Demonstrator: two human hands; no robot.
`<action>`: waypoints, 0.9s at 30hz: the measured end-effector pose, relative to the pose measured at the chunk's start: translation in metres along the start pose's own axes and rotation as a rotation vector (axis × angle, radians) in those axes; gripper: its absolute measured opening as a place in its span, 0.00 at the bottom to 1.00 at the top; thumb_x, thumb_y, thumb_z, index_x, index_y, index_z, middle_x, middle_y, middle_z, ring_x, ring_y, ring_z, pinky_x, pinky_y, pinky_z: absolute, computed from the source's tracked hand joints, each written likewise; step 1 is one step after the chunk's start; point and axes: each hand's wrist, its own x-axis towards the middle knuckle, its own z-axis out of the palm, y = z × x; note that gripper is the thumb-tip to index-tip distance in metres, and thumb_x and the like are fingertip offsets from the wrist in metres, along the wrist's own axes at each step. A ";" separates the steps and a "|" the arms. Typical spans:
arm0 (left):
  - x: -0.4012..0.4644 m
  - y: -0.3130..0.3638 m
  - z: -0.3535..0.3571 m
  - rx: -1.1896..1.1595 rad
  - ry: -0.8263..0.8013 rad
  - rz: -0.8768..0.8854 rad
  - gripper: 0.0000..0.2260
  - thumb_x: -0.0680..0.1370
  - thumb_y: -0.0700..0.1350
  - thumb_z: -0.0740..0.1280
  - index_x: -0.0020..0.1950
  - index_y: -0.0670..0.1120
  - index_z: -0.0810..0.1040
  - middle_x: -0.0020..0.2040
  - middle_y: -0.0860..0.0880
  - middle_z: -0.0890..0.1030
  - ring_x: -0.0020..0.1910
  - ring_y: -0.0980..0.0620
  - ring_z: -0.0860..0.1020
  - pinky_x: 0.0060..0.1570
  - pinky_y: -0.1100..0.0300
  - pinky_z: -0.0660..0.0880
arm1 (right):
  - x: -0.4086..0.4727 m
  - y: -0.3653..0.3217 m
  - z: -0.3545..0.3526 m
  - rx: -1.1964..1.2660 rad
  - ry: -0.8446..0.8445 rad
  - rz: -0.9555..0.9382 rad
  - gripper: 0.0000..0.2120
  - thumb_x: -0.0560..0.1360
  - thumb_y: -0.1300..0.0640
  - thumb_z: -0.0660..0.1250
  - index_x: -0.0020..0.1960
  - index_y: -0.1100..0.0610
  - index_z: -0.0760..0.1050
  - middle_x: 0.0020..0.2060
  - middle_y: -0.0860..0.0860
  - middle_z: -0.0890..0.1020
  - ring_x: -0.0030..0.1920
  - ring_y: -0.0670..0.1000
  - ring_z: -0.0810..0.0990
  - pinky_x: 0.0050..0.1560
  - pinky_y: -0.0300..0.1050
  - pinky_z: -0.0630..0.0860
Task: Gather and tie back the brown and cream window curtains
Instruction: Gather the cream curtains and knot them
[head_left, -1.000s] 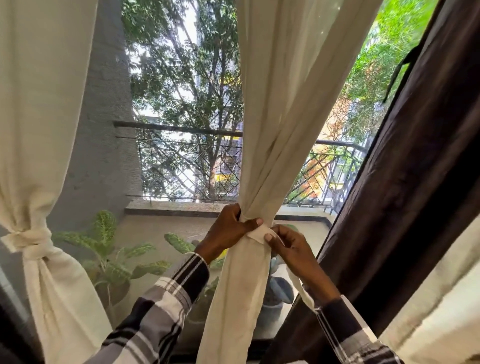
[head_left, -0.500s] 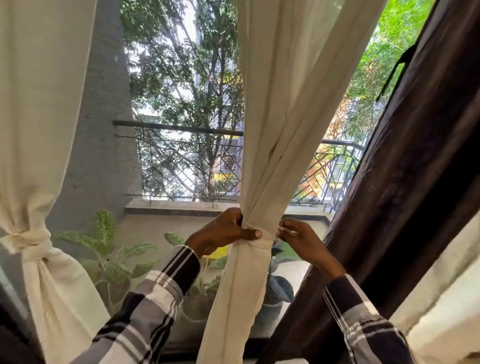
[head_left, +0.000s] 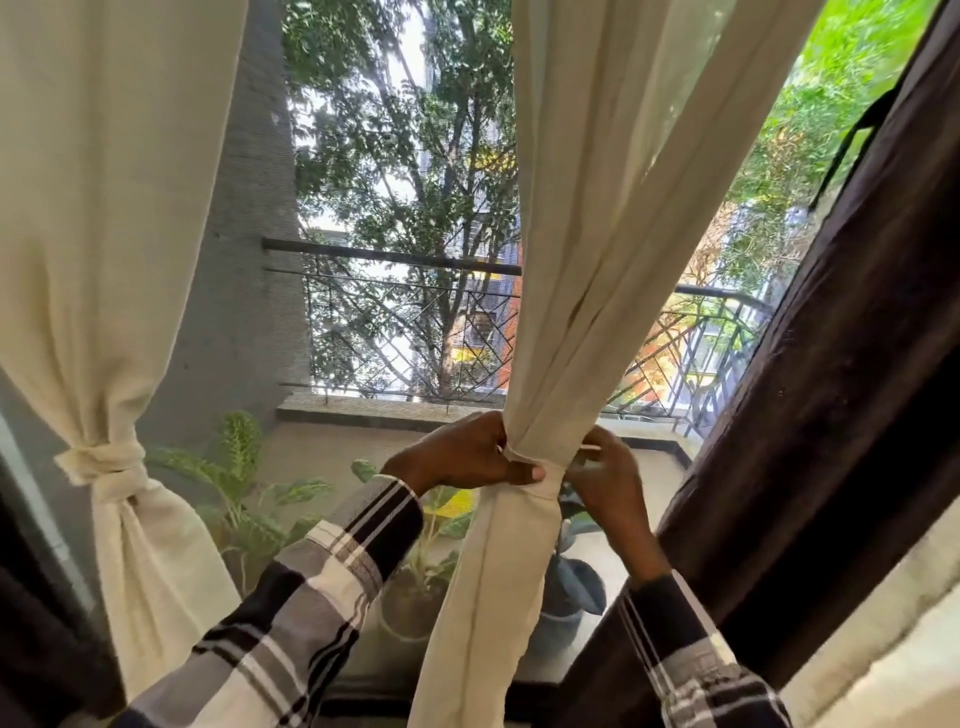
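Here the left hand grips the gathered cream curtain; the right hand pinches its tie band.

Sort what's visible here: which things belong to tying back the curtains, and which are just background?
Part of the job:
- middle cream curtain, gathered
- cream tie band around it
- left hand gripping the gather
- right hand pinching the band's end
- left cream curtain, already knotted
- brown curtain, hanging loose

Background:
- potted plants
- balcony railing
- trees
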 end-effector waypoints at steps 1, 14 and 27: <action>0.001 -0.002 -0.001 0.084 0.025 -0.008 0.22 0.74 0.54 0.72 0.66 0.50 0.76 0.60 0.49 0.81 0.57 0.50 0.79 0.58 0.52 0.76 | -0.009 -0.002 0.002 0.072 0.197 0.060 0.11 0.70 0.64 0.72 0.47 0.49 0.78 0.44 0.48 0.84 0.42 0.45 0.81 0.46 0.49 0.79; 0.004 0.020 0.031 0.256 0.340 -0.179 0.20 0.75 0.56 0.66 0.64 0.50 0.74 0.58 0.46 0.81 0.59 0.44 0.78 0.52 0.56 0.72 | -0.067 -0.004 0.044 0.116 0.109 -0.243 0.37 0.63 0.46 0.78 0.68 0.51 0.67 0.58 0.45 0.74 0.59 0.46 0.76 0.56 0.50 0.78; -0.004 0.010 0.018 -0.417 0.136 -0.154 0.14 0.76 0.32 0.65 0.62 0.39 0.76 0.38 0.44 0.82 0.34 0.54 0.79 0.35 0.62 0.77 | -0.053 0.006 0.027 0.183 0.041 -0.110 0.28 0.67 0.69 0.73 0.60 0.46 0.72 0.52 0.41 0.81 0.51 0.41 0.81 0.50 0.38 0.79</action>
